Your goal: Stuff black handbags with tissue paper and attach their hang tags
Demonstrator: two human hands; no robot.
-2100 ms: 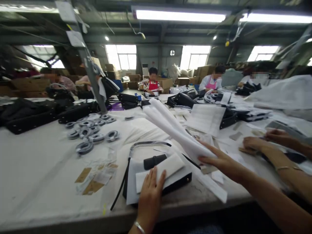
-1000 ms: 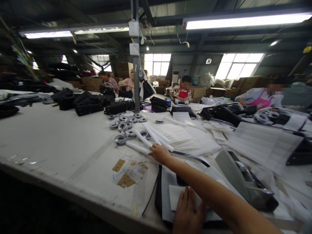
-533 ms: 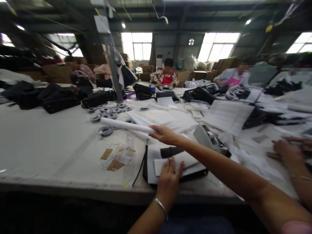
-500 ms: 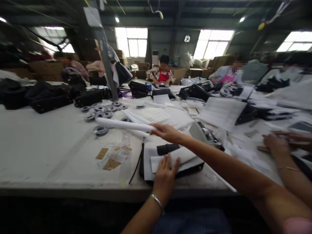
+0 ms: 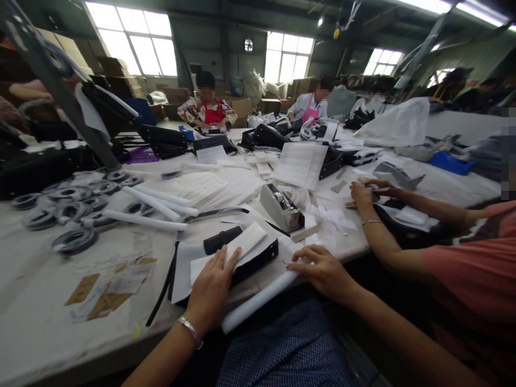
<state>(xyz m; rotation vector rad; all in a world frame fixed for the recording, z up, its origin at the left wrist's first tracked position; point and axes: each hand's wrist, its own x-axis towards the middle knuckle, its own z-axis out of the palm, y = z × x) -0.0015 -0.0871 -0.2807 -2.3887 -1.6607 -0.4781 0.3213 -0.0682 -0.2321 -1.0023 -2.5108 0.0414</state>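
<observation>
My left hand (image 5: pixel 212 287), with a silver bangle at the wrist, lies flat with fingers stretched on a folded white padding sheet (image 5: pixel 252 236). Beneath is a black bag piece (image 5: pixel 258 258) with a white lining, its metal studs showing at the right. Beside my fingertips sits a short black rolled piece (image 5: pixel 221 239). My right hand (image 5: pixel 322 271) has its fingers curled around the upper end of a white foam tube (image 5: pixel 258 303). The tube slants along the table's front edge, its lower end near my lap. Several similar white tubes (image 5: pixel 147 220) lie farther left.
Rolls of grey tape (image 5: pixel 74 239) are heaped at the left, with brown paper scraps (image 5: pixel 108 293) in front. A grey tape dispenser (image 5: pixel 282 207) stands beyond the bag piece. At my right a co-worker's hands (image 5: pixel 363 196) handle something over a black piece. More workers sit across the table.
My right hand has come back from the far left with a white tube to the table's front edge. My left hand stays on the padding sheet. The view has turned right.
</observation>
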